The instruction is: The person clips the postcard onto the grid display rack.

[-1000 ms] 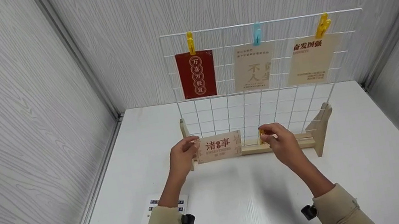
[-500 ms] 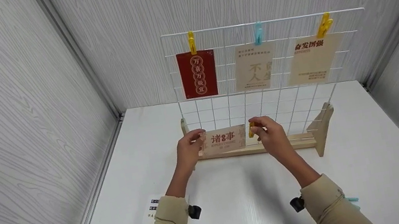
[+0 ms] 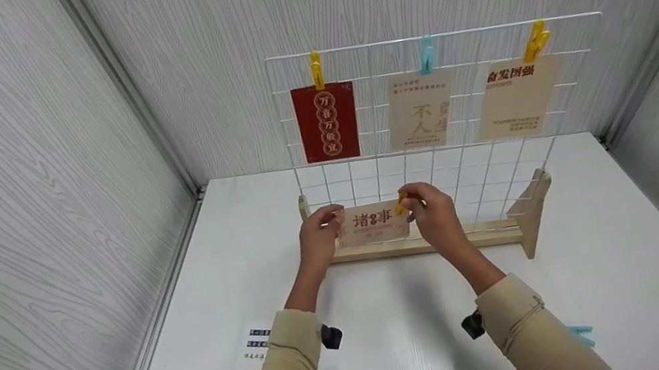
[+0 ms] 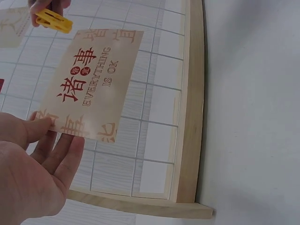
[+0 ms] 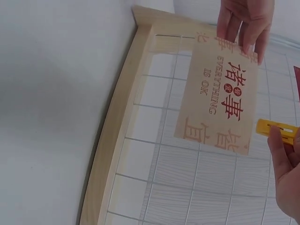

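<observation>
My left hand pinches one short end of a beige card with red lettering, thumb on the front and fingers behind. The card is held sideways in front of the lower part of a white wire grid. In my right hand a yellow clothespin is pinched between thumb and fingers. Its tip is close to the card's free end; in the right wrist view a small gap shows between them. The left wrist view shows the same card and the yellow clothespin beyond its far end.
Along the grid's top hang a red card and two beige cards, with yellow and blue clothespins. A wooden base carries the grid. A white card lies by my left sleeve, a blue clothespin by the right.
The left hand has carried the card up and slightly right. My right hand has moved left and up, bringing the yellow clothespin close to the card's right end.
</observation>
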### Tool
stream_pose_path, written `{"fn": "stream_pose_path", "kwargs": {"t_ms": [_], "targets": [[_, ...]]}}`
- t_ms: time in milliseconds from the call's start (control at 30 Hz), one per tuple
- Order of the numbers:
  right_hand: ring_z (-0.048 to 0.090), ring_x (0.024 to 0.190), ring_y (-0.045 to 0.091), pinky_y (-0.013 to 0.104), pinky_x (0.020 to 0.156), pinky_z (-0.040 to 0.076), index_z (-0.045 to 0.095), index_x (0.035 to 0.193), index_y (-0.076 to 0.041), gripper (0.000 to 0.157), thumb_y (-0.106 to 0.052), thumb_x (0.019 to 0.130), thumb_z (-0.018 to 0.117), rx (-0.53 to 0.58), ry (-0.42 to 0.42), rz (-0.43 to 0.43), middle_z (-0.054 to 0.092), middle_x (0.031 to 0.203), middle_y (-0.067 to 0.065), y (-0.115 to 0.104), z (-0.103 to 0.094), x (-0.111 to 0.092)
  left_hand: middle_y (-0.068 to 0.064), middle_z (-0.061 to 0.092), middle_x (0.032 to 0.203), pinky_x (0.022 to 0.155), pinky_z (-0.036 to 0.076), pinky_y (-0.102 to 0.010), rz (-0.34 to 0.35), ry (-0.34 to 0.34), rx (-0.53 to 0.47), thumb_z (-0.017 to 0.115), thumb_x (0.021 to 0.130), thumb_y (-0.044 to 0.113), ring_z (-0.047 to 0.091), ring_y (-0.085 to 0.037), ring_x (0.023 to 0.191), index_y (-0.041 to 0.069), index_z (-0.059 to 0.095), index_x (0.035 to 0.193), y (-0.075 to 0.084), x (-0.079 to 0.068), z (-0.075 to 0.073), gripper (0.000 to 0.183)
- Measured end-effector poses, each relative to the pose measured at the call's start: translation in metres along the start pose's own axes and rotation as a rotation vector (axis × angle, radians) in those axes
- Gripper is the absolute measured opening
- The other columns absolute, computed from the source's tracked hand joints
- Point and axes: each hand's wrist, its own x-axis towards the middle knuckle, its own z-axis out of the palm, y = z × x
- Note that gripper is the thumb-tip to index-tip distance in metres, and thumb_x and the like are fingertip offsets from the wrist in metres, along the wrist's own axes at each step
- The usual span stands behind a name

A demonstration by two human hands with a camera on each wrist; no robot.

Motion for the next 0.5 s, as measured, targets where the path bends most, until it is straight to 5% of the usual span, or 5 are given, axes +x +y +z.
{"fn": "stream_pose_path", "kwargs": {"t_ms": [200,500], "targets": [[0.067,0.083,0.033,0.050,0.069,0.059,0.065,0.112,0.006,0.016,-0.002,0.099,0.061,0.004,0.063,-0.023,0.067,0.102,0.017,0.003,0.011,0.007,-0.006,0.069,0.115,0.086,0.056,-0.032,-0.016,0.022,0.016,0.061,0.101,0.016,0.063,-0.018,0.103,0.012,0.070,0.123,-0.003,0.007,0.004,0.024],[0.067,0.078,0.023,0.033,0.066,0.059,0.070,0.104,0.001,0.012,-0.007,0.098,0.063,0.008,0.137,-0.032,0.070,0.098,0.013,0.007,0.025,0.017,-0.003,0.070,0.115,0.084,0.055,-0.032,-0.016,0.076,0.050,0.061,0.101,0.020,0.064,-0.017,0.102,0.016,0.070,0.121,-0.003,0.012,0.006,0.022]]}}
